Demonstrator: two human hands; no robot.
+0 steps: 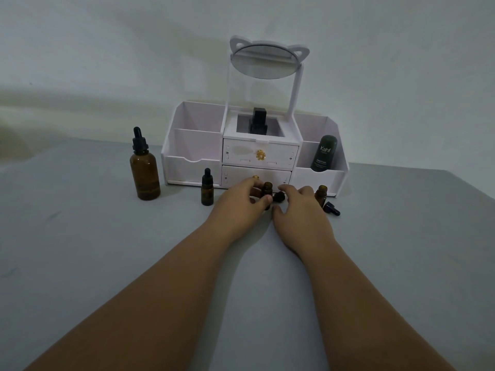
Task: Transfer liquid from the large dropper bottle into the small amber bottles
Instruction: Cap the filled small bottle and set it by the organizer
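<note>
**A:** Left hand point(241, 200): fingers point(264, 201) curled round the middle small amber glass bottle point(267, 188). It's uncapped and upright on the grey worktop point(107, 263). Right hand point(301, 210): fingers point(284, 188) spread and loosely bent over a black dropper cap point(278, 196) lying just right of that bottle. Can't tell if they pinch it or only hover.

**B:** Other task parts?

**A:** The right-hand small amber bottle point(320, 193) stands open just beyond the right hand. A second black dropper cap point(331, 209) lies on its side just near-right of it. The capped small amber bottle point(207, 190) is left of the left hand. The large amber glass dropper bottle point(144, 167) is further left, capped, upright, well apart from both hands. Behind it all is the white plastic organiser point(192, 167).

**B:** Step?

**A:** My read is prep: small bottles being opened, no transfer begun.

**B:** How to do it well?

**A:**
- Grip low on the bottle body so the mouth stays free.
- Park the cap to the near side, clear of both open mouths.
- Mind the right wrist. It's close to the open right-hand bottle, which looks light and narrow, so a sweep would likely tip it.
- Open the third bottle.
- Bring the large bottle in beside them before drawing liquid. That means a shorter carry and fewer drips.
</note>
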